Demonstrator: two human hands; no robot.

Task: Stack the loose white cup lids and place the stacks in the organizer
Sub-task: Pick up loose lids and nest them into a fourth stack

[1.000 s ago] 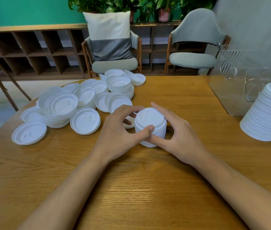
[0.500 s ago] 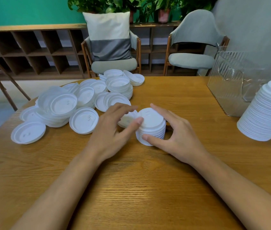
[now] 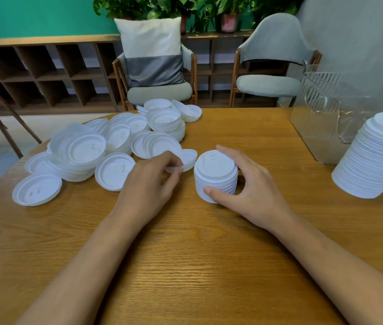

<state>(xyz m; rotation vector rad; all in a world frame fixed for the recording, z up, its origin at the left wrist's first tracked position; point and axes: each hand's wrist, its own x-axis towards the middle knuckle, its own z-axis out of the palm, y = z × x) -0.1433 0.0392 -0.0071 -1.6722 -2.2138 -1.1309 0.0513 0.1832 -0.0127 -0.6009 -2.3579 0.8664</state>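
Note:
A short stack of white lids [image 3: 216,175] stands on the wooden table [image 3: 197,266] at its middle. My right hand [image 3: 251,186] grips it, thumb at the front and fingers round the back. Just left of the stack, my left hand [image 3: 149,184] pinches the rim of a single loose lid [image 3: 187,159], which is tilted up. Many loose white lids [image 3: 106,148] lie scattered and piled at the left and back of the table. The clear ribbed organizer [image 3: 326,118] stands at the far right.
A tall leaning stack of lids [image 3: 375,158] rests at the right edge in front of the organizer, with part of another stack behind it. Two chairs [image 3: 270,66] and a low wooden shelf stand beyond the table.
My left hand let go of the stack, moved left and picked up a loose lid. My right hand kept its hold on the stack.

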